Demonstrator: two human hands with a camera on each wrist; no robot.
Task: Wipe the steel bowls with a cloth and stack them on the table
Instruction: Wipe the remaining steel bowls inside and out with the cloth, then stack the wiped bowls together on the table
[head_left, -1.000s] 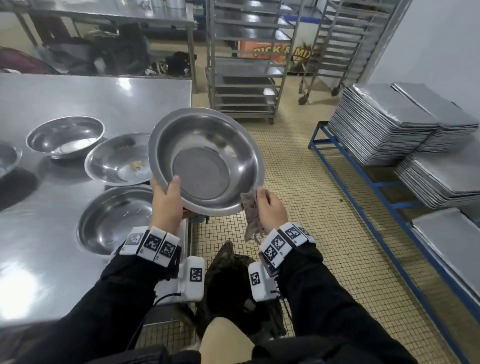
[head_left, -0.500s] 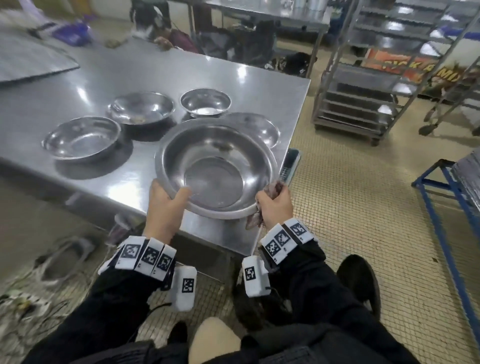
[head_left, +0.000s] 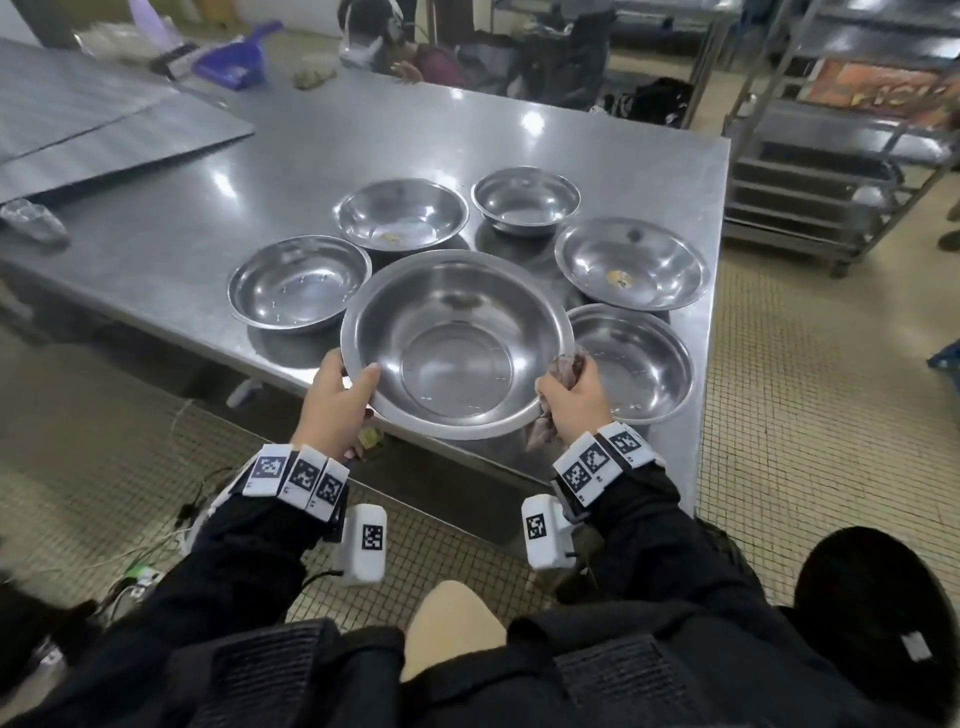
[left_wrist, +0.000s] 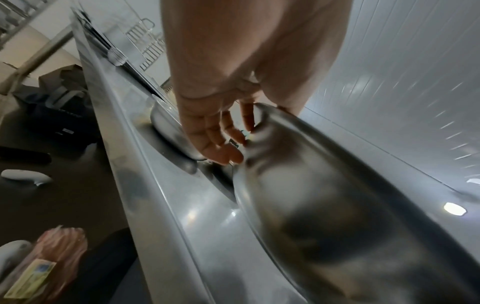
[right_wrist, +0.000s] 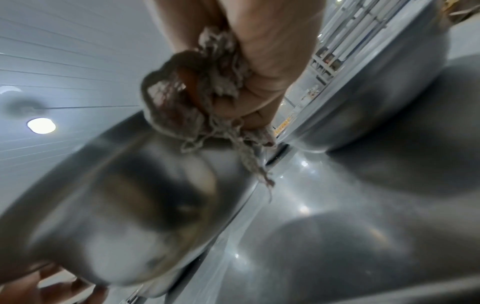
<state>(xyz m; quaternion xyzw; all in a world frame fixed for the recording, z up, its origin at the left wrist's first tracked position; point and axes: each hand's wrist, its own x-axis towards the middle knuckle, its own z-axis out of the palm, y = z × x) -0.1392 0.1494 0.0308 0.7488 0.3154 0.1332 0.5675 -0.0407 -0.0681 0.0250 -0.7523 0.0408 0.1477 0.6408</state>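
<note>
the large round steel bowl is held over the near edge of the grey steel table, in among five smaller steel bowls that lie singly on the tabletop; no stack is seen yet. the step in hand is judged to be the setting down of this bowl. it would best be lowered level and slowly into the free space between the left steel bowl and the near right steel bowl, so that no rim is knocked. whether it already rests on the table cannot be told; in the left wrist view its underside appears just clear of the surface.

the left hand is closed on the bowl's left rim: the thumb is laid over the lip, and the fingers are extended under the outer wall. the right hand is curled round a crumpled grey-brown cloth, which is bunched in the palm and pressed against the bowl's right rim, loose threads hanging down. the cloth should be kept clear from under the bowl's base as it is released.
</note>
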